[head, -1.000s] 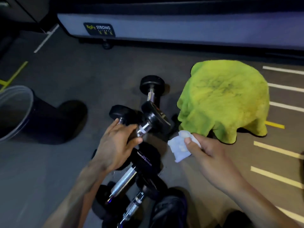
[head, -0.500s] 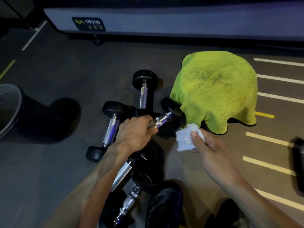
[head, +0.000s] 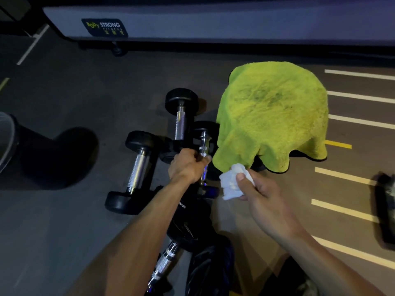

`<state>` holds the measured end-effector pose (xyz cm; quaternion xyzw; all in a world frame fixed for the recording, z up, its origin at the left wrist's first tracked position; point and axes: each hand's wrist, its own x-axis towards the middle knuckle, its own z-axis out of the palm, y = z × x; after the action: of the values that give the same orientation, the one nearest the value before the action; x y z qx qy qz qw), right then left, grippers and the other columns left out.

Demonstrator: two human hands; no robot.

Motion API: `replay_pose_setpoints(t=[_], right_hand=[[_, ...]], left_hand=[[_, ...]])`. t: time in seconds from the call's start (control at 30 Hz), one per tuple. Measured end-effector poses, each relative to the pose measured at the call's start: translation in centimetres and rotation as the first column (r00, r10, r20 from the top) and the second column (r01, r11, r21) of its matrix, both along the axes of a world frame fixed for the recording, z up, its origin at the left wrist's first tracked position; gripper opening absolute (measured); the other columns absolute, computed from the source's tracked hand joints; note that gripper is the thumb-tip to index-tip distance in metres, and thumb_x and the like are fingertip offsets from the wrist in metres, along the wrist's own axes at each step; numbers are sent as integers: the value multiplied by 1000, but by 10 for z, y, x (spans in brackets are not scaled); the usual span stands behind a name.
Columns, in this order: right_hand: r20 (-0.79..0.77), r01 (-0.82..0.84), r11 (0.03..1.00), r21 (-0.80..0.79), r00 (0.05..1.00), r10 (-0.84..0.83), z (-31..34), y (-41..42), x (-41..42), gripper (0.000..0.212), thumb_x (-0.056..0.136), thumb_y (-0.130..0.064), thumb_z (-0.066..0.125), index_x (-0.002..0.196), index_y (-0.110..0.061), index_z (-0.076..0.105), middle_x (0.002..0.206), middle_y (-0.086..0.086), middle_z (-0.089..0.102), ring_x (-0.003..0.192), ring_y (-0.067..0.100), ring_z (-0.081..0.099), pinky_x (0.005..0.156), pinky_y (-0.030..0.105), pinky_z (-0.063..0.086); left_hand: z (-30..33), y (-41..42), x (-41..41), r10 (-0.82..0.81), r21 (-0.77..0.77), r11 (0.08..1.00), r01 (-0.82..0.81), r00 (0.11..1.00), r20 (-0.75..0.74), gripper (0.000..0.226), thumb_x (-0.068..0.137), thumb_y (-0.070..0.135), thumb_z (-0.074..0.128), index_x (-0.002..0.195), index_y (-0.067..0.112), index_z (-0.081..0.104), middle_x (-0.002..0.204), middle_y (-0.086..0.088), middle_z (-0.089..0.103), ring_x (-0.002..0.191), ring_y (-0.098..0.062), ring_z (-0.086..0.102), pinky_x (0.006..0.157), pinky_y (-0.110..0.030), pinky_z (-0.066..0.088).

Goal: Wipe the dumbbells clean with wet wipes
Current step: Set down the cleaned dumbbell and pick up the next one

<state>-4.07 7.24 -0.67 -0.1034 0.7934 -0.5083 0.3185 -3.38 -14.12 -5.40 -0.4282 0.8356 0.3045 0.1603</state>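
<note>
Left hand (head: 188, 167) clenches the dumbbell (head: 203, 154) handle, steadying it. Right hand (head: 263, 199) pinches the wet wipe (head: 229, 184) just right of it, ready to wipe.

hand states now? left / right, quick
Left hand: closed, fingers curled round the chrome handle of a dumbbell.
Right hand: closed, pinching a white wet wipe, not touching the dumbbell.

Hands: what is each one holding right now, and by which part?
The left hand grips a dumbbell by its metal handle. The right hand pinches a crumpled white wipe under the thumb.
</note>
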Motion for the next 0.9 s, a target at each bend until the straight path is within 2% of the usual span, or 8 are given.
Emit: replay_pose_setpoints(t=[0.13,0.33,0.43,0.53,0.6,0.67,0.77,0.9], right_hand=[[21,14,1000,1,1000,-14,-3,-1,-4,64,88,-74,37,109,-22,69,96,-3,76,98,19,71,92,55,56],[-6,-1,1000,1,1000,1,1,-10,-1,61,89,-72,38,104,-20,67,90,-2,74,93,21,70,90,55,56],[-40,-4,1000,10,999,4,5,-9,0,57,92,-68,40,98,-17,65,87,2,72,91,23,69,88,52,56],[-71,-11,999,53,997,15,7,-4,0,42,105,-50,49,88,-13,60,84,5,68,88,26,65,82,43,50],[-72,-23,998,66,997,27,9,-2,2,38,108,-43,49,87,-12,59,85,7,68,89,26,65,80,41,49],[-66,-35,997,64,997,39,9,0,4,41,107,-47,49,88,-12,59,86,8,68,90,27,66,83,43,51],[-69,-26,999,20,997,27,9,1,5,58,95,-66,42,91,-11,61,89,13,68,90,31,67,85,49,54],[-46,19,996,-85,999,-23,16,-6,-6,70,93,-72,41,96,-5,60,95,27,62,91,42,63,85,62,53]], left_hand=[[-4,6,-3,-32,-35,999,35,996,81,44,87,63,74,114,28,75,124,-9,73,122,-33,66,94,-36,50],[-9,10,-2,-86,-79,992,96,989,120,54,86,63,75,125,26,71,133,-12,68,127,-36,62,100,-39,49],[-10,10,1,-115,-97,987,127,985,129,45,89,57,74,122,28,74,131,-13,69,126,-36,63,100,-39,50],[-5,3,8,-140,-104,983,152,984,110,35,90,48,76,123,36,73,132,-7,69,125,-31,64,102,-38,50],[1,-10,14,-154,-97,983,156,988,29,19,88,47,77,106,42,77,117,2,77,116,-24,70,100,-37,55],[8,-27,15,-112,-50,993,106,983,-146,9,81,54,74,85,46,76,91,11,81,97,-18,77,90,-40,62],[19,-57,10,-15,-53,999,-4,934,-357,21,75,62,65,87,48,74,81,14,80,82,-16,79,82,-43,65],[34,-84,-34,81,-71,990,-122,902,-424,6,93,31,76,97,29,81,88,8,75,92,-12,75,84,-24,55]])
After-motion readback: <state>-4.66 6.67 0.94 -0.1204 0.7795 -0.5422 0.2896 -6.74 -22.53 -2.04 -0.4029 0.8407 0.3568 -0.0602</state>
